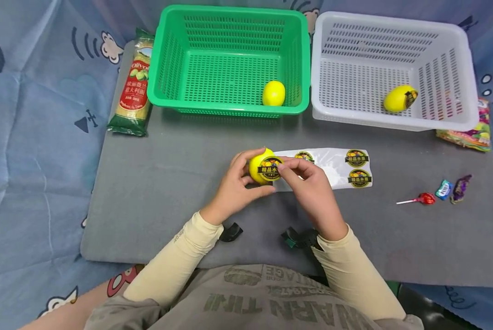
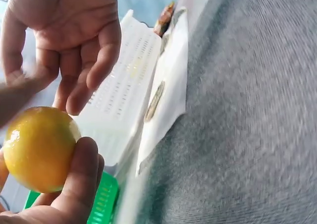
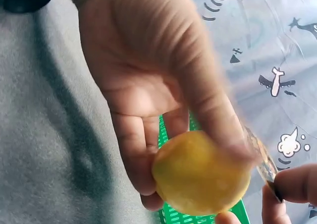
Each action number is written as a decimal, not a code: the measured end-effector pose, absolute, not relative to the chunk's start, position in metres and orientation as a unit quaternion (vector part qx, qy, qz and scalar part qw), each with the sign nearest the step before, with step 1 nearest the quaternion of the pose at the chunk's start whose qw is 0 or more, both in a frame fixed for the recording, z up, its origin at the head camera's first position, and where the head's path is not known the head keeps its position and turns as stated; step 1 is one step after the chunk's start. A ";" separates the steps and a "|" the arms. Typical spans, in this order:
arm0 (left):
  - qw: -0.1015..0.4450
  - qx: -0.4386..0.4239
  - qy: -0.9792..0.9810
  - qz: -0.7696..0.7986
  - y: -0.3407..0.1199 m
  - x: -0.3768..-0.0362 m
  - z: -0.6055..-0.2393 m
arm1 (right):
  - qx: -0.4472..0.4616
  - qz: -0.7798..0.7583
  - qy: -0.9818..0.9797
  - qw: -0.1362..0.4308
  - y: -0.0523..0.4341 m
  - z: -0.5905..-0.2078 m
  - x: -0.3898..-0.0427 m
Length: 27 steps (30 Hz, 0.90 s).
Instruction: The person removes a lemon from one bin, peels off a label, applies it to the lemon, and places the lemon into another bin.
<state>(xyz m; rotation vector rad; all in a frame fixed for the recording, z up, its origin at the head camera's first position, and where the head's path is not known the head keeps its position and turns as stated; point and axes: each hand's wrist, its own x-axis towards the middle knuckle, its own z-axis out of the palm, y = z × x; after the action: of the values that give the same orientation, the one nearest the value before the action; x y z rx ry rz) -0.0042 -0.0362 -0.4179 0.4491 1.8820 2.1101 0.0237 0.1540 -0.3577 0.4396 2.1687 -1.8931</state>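
My left hand (image 1: 234, 183) grips a yellow lemon (image 1: 256, 170) just above the grey mat (image 1: 168, 183), fingers curled round it. My right hand (image 1: 308, 183) pinches the edge of a round black-and-gold sticker (image 1: 270, 167) lying on the lemon's face. In the left wrist view the lemon (image 2: 39, 147) rests on my left fingers (image 2: 81, 174), with the right hand (image 2: 74, 35) above it. In the right wrist view the lemon (image 3: 200, 174) sits in my left palm (image 3: 138, 85), and my right fingertips (image 3: 292, 189) hold the sticker's rim (image 3: 265, 167).
A white backing sheet (image 1: 333, 165) carrying three stickers lies just behind my hands. The green basket (image 1: 230, 110) holds a plain lemon (image 1: 273, 93); the white basket (image 1: 395, 121) holds a stickered lemon (image 1: 400, 98). A pasta packet (image 1: 135, 82) lies at the left, with sweets (image 1: 440, 192) and a snack bag (image 1: 469, 135) at the right.
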 end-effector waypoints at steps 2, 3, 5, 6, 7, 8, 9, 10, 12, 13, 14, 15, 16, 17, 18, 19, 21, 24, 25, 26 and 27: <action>0.142 0.158 0.621 0.755 -0.035 -0.003 -0.418 | 0.151 -0.633 0.752 0.109 0.152 -0.356 0.023; 0.141 0.157 0.608 0.765 -0.035 -0.002 -0.419 | 0.152 -0.625 0.758 0.107 0.151 -0.356 0.023; 0.130 0.156 0.589 0.782 -0.034 -0.002 -0.420 | 0.151 -0.618 0.764 0.103 0.150 -0.355 0.023; 0.125 0.154 0.582 0.788 -0.033 -0.002 -0.420 | 0.151 -0.616 0.767 0.102 0.150 -0.355 0.023; 0.118 0.153 0.577 0.794 -0.033 -0.003 -0.421 | 0.149 -0.615 0.768 0.100 0.149 -0.355 0.023; 0.111 0.151 0.575 0.796 -0.032 -0.003 -0.421 | 0.147 -0.615 0.768 0.099 0.149 -0.356 0.023; 0.106 0.148 0.569 0.802 -0.032 -0.003 -0.421 | 0.144 -0.616 0.768 0.096 0.149 -0.356 0.023; 0.104 0.145 0.562 0.807 -0.031 -0.003 -0.421 | 0.142 -0.618 0.767 0.094 0.148 -0.357 0.023; 0.104 0.137 0.546 0.820 -0.031 -0.002 -0.420 | 0.135 -0.628 0.761 0.090 0.148 -0.358 0.023; 0.113 0.131 0.530 0.830 -0.032 -0.002 -0.419 | 0.132 -0.636 0.755 0.091 0.148 -0.359 0.023; 0.124 0.124 0.513 0.840 -0.032 -0.001 -0.417 | 0.128 -0.645 0.747 0.095 0.148 -0.360 0.023; 0.137 0.118 0.494 0.850 -0.033 -0.001 -0.416 | 0.126 -0.659 0.735 0.100 0.149 -0.361 0.023; 0.151 0.113 0.478 0.858 -0.035 0.000 -0.413 | 0.124 -0.671 0.723 0.108 0.150 -0.362 0.022; 0.164 0.107 0.464 0.864 -0.036 0.000 -0.411 | 0.123 -0.683 0.711 0.117 0.151 -0.364 0.022; 0.177 0.099 0.451 0.869 -0.037 0.001 -0.409 | 0.122 -0.691 0.702 0.122 0.153 -0.365 0.022; 0.187 0.092 0.438 0.874 -0.039 0.002 -0.406 | 0.122 -0.692 0.702 0.120 0.154 -0.367 0.022; 0.191 0.080 0.432 0.878 -0.041 0.002 -0.403 | 0.114 -0.685 0.715 0.082 0.156 -0.371 0.022; 0.185 0.060 0.449 0.872 -0.042 0.003 -0.398 | 0.041 -0.643 0.764 -0.037 0.155 -0.371 0.023; 0.183 0.053 0.453 0.871 -0.041 0.003 -0.398 | 0.000 -0.619 0.781 -0.084 0.153 -0.370 0.023; 0.183 0.047 0.459 0.868 -0.040 0.003 -0.397 | -0.051 -0.594 0.793 -0.123 0.151 -0.369 0.022; 0.184 0.045 0.460 0.867 -0.039 0.003 -0.397 | -0.105 -0.565 0.804 -0.150 0.148 -0.367 0.022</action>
<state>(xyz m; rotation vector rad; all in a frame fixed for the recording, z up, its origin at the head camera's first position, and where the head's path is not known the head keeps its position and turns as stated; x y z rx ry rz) 0.0029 -0.0385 -0.3971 0.1267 1.2976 2.4447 0.0218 0.1482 -0.3667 -0.3669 2.8003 -1.9672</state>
